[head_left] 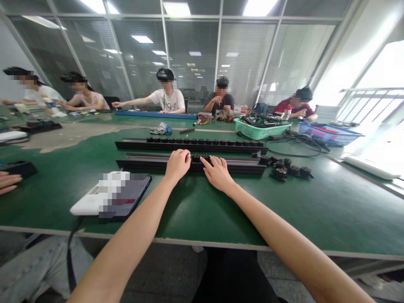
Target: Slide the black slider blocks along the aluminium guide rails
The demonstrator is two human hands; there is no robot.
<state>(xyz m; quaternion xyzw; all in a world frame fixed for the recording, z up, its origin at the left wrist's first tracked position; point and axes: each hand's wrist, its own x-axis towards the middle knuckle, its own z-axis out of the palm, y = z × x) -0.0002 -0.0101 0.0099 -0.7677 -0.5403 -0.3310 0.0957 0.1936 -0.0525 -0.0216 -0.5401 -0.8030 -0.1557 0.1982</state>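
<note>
A long black channel-shaped rail (151, 165) lies crosswise on the green table in front of me, its inside grey. My left hand (178, 165) is closed over its middle, fingers curled and fingertips partly hidden. Just to the right, my right hand (217, 173) grips the same rail, with the thumb and index finger spread. Between the hands sit two small round black socket modules (196, 157) in the channel; the right fingertips touch the one nearer them. Behind lies a second black rail (132, 145) with a row of several such modules. Loose socket modules (295, 169) lie past the right end.
A white device with a dark phone-like slab (135, 193) lies left of my left forearm. Farther back are a grey-blue cloth (161, 128), a green basket (252, 129) of cables and a blue basket (331, 136). Several people sit opposite; another person's hand (9, 182) shows at left.
</note>
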